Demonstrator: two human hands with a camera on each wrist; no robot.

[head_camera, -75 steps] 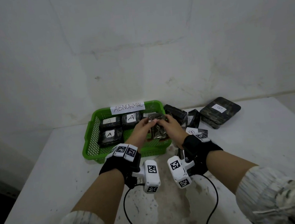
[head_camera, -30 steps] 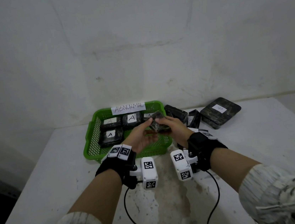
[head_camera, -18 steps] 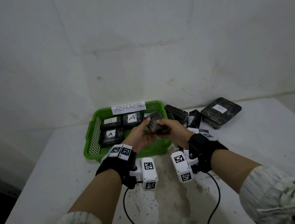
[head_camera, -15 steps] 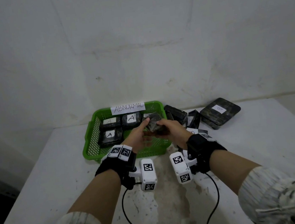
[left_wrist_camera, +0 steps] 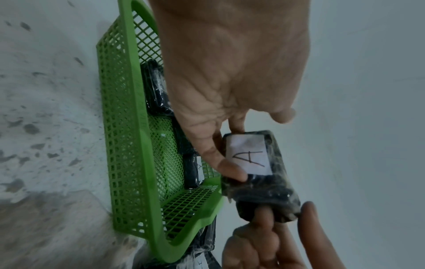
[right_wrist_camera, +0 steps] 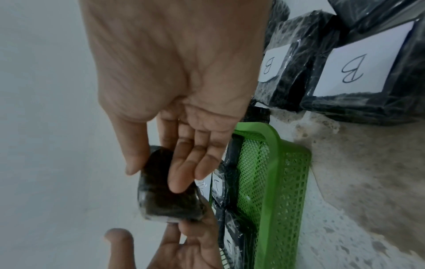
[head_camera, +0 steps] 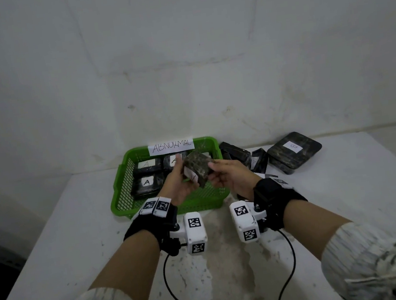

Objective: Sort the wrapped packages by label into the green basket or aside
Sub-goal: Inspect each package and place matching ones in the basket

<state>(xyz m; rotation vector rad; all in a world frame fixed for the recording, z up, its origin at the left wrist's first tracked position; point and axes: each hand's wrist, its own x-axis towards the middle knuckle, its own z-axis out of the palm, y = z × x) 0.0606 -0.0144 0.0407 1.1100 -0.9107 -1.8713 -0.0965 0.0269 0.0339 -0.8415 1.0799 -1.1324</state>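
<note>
Left wrist view gives the answer: the wrapped package [left_wrist_camera: 257,174] shows a white label marked A, and it sits in the air between both hands, right over the green basket [head_camera: 173,204]. Its long axis runs across, from one hand to the other, tilted with the far end up in the head view. The left hand [head_camera: 178,183] has its fingers [left_wrist_camera: 230,171] curled onto the labelled face at one end; the right hand [head_camera: 230,177] pinches the other end, thumb on one side and fingers [right_wrist_camera: 181,174] on the other. So both grips are closed on this one package.

The basket lies just below and slightly left of it, carrying an ABNORMAL sign [head_camera: 171,147] on its far rim and A-labelled packages [head_camera: 147,182] inside. B-labelled packages [right_wrist_camera: 358,72] lie aside on the table [head_camera: 66,240], to the right of the basket. My read: an A belongs in the basket, the left hand is nearer the free floor at the front, and the drop is short, straight down.
</note>
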